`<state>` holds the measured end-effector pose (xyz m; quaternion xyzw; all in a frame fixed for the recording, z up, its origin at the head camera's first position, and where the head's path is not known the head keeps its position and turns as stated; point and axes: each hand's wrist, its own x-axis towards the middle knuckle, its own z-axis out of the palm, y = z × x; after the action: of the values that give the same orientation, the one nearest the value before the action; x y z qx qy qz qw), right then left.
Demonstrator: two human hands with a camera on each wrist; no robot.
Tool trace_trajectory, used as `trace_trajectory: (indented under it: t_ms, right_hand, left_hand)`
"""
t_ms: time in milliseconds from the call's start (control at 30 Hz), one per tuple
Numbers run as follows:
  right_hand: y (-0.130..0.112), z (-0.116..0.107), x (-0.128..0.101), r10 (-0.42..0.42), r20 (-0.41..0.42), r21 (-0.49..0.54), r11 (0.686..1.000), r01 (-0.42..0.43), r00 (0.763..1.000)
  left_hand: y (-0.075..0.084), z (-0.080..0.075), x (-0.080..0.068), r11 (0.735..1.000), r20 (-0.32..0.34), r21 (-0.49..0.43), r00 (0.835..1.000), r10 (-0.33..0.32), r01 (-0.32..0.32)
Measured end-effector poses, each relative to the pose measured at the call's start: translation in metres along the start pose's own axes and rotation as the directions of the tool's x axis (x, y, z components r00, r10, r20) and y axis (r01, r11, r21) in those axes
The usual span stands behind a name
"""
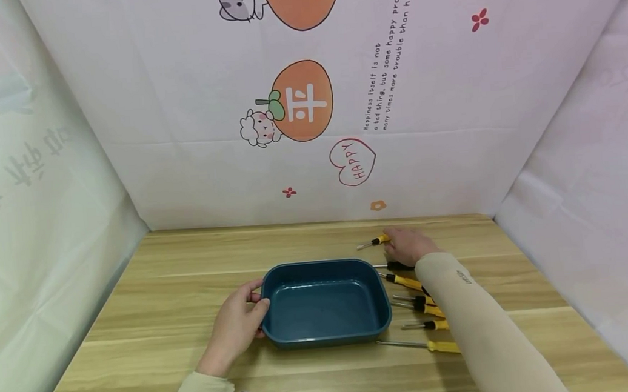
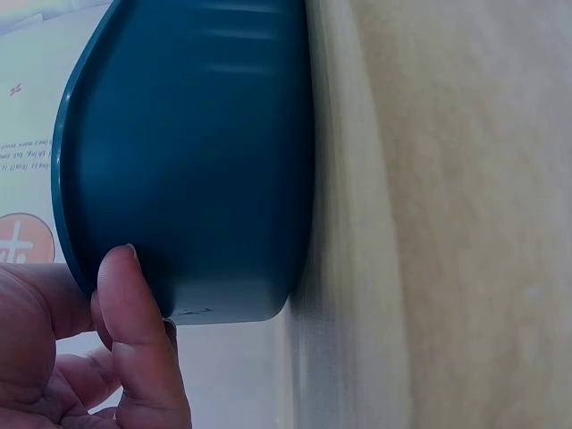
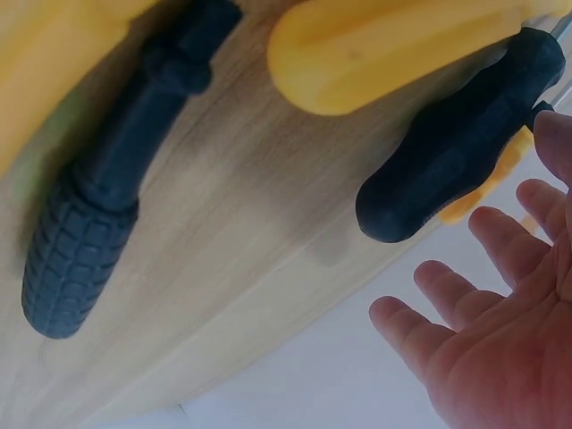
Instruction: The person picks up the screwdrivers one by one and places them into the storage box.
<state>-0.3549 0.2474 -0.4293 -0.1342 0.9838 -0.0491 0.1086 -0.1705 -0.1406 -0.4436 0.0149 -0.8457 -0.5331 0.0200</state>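
Blue plastic, one shallow tray (image 1: 325,304) sits mid-counter (image 1: 163,304); the left hand (image 1: 236,329) grips its left rim, thumb curled over the edge. Six screwdrivers lie right of the tray, mostly yellow-handled with black collars. The farthest screwdriver (image 1: 374,241) lies at the fingertips of the right hand (image 1: 405,245), which hovers palm down with fingers spread loosely, holding nothing. The other five (image 1: 417,303) lie in a row partly under the sleeved forearm (image 1: 481,324).
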Motion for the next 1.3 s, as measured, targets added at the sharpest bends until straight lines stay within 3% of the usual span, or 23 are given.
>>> trace_trajectory:
  t_ms: [667,1300]
  right_hand:
    - [0.0007,0.0022,0.0018,0.054,0.002,-0.034,0.998,-0.054,0.999]
    - [0.0024,0.0012,0.0013,0.044,-0.004,-0.074,0.996,-0.044,0.999]
  left_hand:
    - [-0.0025,0.0022,0.0014,1.0,0.0,-0.013,1.0,-0.007,0.007]
    - [-0.0001,0.0003,0.0002,1.0,-0.003,-0.004,1.0,-0.025,0.025]
